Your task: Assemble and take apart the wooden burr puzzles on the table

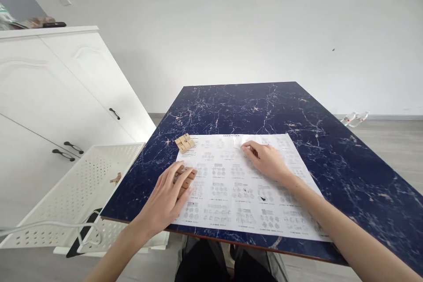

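Observation:
A large white printed sheet [228, 194], covered with rows of small diagrams, lies on the dark blue marbled table [224, 105]. My left hand [165, 196] is at the sheet's left edge, its thumb and fingers around a group of brown wooden puzzle blocks [186, 181] and partly covering it. Just beyond, a lighter square of joined wooden blocks [184, 142] sits over the sheet's far left corner. My right hand [266, 159] rests on the upper middle of the sheet with curled fingers, fingertips against the paper. Nothing shows in it.
Left of the table, a white perforated surface [79, 185] carries a small wooden piece [116, 179] and a white cable [49, 224]. A white cabinet [66, 79] with black handles stands behind it. Clear plastic items [355, 119] show beyond the table's right edge.

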`<state>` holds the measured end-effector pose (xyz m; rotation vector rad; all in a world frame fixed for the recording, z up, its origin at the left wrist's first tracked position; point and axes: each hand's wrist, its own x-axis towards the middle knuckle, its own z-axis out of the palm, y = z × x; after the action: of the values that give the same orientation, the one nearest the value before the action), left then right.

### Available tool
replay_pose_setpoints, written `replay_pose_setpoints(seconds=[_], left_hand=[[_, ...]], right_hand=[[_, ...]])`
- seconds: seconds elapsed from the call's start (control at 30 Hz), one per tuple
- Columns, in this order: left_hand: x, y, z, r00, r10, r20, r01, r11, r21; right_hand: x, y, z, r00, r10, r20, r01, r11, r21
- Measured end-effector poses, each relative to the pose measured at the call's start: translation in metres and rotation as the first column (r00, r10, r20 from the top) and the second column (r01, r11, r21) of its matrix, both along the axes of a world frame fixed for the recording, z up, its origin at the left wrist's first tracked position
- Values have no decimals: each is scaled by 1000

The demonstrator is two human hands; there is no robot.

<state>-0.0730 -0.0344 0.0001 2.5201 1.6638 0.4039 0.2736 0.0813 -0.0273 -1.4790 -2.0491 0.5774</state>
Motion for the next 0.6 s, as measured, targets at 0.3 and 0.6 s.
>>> replay_pose_setpoints(seconds=[0.3, 0.6], left_hand=[[-35, 27, 1, 995, 97, 15, -97, 995, 14], [-41, 52, -2, 988, 103, 116, -98, 994, -48]], right_hand=[[3, 0, -3, 999, 34, -1, -34, 999, 20], [2, -1, -2, 999, 43, 8, -43, 999, 21]])
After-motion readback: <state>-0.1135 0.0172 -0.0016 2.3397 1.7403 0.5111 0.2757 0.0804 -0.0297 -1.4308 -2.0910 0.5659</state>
